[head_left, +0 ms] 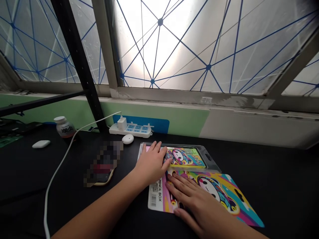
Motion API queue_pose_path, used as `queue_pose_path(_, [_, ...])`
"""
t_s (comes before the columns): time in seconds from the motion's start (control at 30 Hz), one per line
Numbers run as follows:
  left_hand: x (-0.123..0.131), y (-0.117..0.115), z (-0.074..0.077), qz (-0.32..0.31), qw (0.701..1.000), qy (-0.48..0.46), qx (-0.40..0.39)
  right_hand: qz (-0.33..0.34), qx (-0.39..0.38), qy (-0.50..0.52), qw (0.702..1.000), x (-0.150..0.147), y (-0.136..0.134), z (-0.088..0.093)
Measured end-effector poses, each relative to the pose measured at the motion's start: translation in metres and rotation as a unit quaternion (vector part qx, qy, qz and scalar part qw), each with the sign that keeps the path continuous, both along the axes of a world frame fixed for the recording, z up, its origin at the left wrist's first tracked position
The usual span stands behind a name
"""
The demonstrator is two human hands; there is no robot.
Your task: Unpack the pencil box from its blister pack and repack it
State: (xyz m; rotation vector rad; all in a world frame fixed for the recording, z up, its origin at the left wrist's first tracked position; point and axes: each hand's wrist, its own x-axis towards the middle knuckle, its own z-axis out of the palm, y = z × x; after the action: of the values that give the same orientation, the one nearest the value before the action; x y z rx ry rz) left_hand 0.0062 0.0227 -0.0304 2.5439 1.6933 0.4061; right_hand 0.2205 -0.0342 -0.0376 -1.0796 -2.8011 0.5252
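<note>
My left hand lies flat, fingers spread, over the left part of a pencil box with a cartoon print, which sits in a clear plastic tray. Nearer to me is a colourful printed card marked "PENCIL BOX", with a barcode at its left end. On this card rests my right hand, palm down with fingers stretched out. The card's far edge meets the near edge of the clear tray. Part of the print on both is hidden under my hands.
A phone lies left of my arm, a white cable curving past it. Behind stand a white power strip and a small round white case. Further left are a white-capped bottle and a white oval item.
</note>
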Motion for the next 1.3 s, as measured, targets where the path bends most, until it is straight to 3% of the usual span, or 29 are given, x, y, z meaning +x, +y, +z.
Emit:
queue_pose_path(0.17, [0.002,0.002,-0.003,0.004,1.000,0.000,-0.002,0.034,0.030,0.012,0.999,-0.018,0.012,-0.005])
queue_pose_path(0.3, [-0.001,0.005,-0.003,0.004,1.000,-0.003,0.003,0.055,0.117,0.032,0.991,-0.025,0.012,-0.001])
queue_pose_path(0.43, [-0.004,0.007,-0.002,-0.002,1.000,-0.004,0.003,0.084,0.253,0.097,0.959,-0.008,0.026,0.011])
queue_pose_path(0.5, [-0.004,0.007,-0.001,-0.007,1.000,-0.006,-0.008,0.037,0.291,0.087,0.952,0.009,0.047,0.018])
queue_pose_path(0.63, [-0.002,0.009,0.001,-0.006,1.000,-0.009,-0.016,-0.099,0.230,0.005,0.968,0.044,0.099,0.027])
queue_pose_path(0.73, [0.001,0.009,0.003,-0.009,1.000,-0.009,-0.011,-0.099,0.156,-0.024,0.982,0.057,0.123,0.028])
queue_pose_path(0.93, [0.002,0.009,0.006,-0.011,0.999,-0.034,-0.012,-0.086,0.077,-0.028,0.993,0.055,0.141,0.027])
queue_pose_path(1.1, [0.000,0.010,0.008,-0.004,0.998,-0.068,0.001,-0.098,0.143,-0.002,0.985,0.054,0.140,0.026])
queue_pose_path(1.3, [-0.017,0.012,0.021,0.011,0.996,-0.060,0.069,-0.102,0.230,0.031,0.967,0.051,0.105,0.028])
